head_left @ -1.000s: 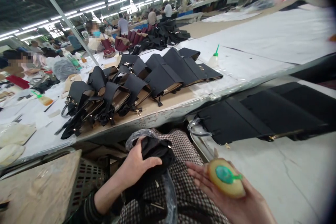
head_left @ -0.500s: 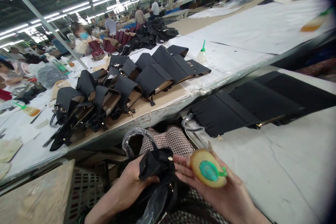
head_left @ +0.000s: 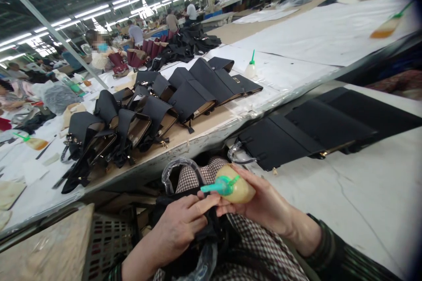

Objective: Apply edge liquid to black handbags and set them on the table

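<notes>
My right hand (head_left: 263, 202) grips a yellowish glue bottle (head_left: 237, 189) with a green nozzle (head_left: 216, 185) that points left. My left hand (head_left: 183, 228) rests on a black bag piece (head_left: 194, 254) in my lap, on my checked trousers, its fingers closed on the fabric, and its fingertips touch the nozzle tip. A clear plastic wrapped handle (head_left: 174, 171) loops up just behind the hands.
Several black handbags (head_left: 132, 118) lie in a row on the long worktable (head_left: 204, 134) ahead. More black bags (head_left: 313, 134) lie flat on the table at right. A glue bottle (head_left: 250, 68) stands farther back. A plastic crate (head_left: 108, 241) sits at lower left. Other people work in the background.
My right hand has turned the bottle so its nozzle points left and brought it toward my left hand, whose fingers now meet the nozzle tip.
</notes>
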### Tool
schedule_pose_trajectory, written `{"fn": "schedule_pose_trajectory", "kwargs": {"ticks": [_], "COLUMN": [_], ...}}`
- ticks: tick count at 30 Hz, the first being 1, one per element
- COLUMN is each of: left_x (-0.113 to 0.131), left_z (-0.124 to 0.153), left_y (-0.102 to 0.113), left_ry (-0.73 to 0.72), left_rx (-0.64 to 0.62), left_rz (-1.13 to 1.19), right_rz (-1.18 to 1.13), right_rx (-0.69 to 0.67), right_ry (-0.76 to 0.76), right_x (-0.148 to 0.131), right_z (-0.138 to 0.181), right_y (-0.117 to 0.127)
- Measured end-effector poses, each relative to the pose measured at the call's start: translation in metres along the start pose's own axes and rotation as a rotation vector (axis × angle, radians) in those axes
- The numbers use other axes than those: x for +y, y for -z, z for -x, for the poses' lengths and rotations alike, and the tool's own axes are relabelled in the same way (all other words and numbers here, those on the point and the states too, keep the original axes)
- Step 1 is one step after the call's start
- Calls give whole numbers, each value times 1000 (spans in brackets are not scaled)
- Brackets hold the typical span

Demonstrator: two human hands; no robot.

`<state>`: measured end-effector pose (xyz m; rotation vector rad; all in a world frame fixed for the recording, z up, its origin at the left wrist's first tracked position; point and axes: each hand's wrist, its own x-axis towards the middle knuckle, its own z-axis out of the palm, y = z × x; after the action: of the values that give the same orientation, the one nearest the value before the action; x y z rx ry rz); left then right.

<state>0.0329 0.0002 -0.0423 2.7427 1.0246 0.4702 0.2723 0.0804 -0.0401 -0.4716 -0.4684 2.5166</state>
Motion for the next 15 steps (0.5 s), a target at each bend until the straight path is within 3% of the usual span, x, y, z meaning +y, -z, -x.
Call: {"fn": "schedule_pose_trajectory", "kwargs": {"ticks": [4, 9, 11, 15], "left_x": [1, 9, 14, 23], "left_z": [11, 36, 42, 42], "left_y": [1, 2, 1, -1], "left_ry": [124, 674, 860, 979], "left_rx": [37, 270, 390, 564], "left_rz": [250, 684, 782, 846], "right_rz": [99, 156, 117, 43], "right_rx": [-3, 84, 119, 154], "right_ry": [-144, 23, 9, -25], "right_x": [-13, -9, 1, 20], "right_z": [-4, 18, 28, 37], "right_y": [11, 35, 42, 44]}}
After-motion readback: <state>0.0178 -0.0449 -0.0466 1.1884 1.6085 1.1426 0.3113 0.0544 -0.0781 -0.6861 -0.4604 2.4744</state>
